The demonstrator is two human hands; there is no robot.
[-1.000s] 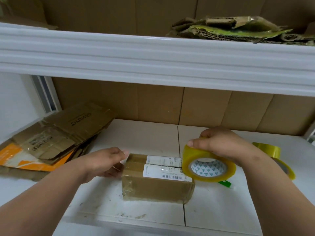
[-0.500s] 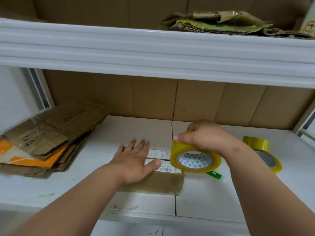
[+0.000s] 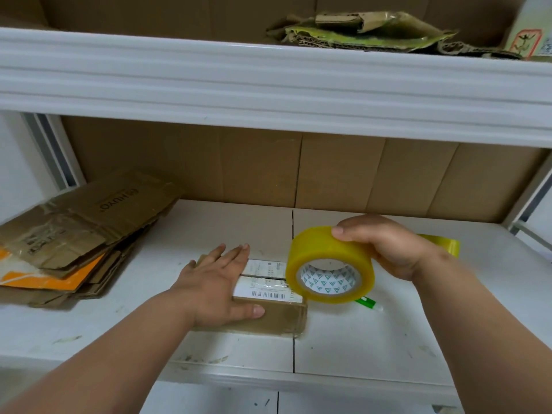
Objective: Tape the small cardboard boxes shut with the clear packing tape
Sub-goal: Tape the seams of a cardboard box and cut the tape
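A small cardboard box [image 3: 277, 316] with white shipping labels on top lies on the white shelf [image 3: 373, 348], near its front edge. My left hand [image 3: 218, 285] presses flat on the box's left part, fingers straight, thumb along the front edge. My right hand [image 3: 385, 246] grips a roll of yellowish clear packing tape [image 3: 328, 267], held in the air just above the box's right end, its core facing me.
Flattened cardboard pieces [image 3: 77, 234] are stacked at the shelf's left. A second tape roll [image 3: 445, 243] peeks out behind my right wrist. A small green object [image 3: 366, 303] lies right of the box. An upper shelf [image 3: 268, 85] hangs overhead with crumpled cardboard [image 3: 373, 31].
My left hand moved from the box's left end onto its top and flattened there. My right hand lifted the tape roll slightly and tilted it above the box's right end.
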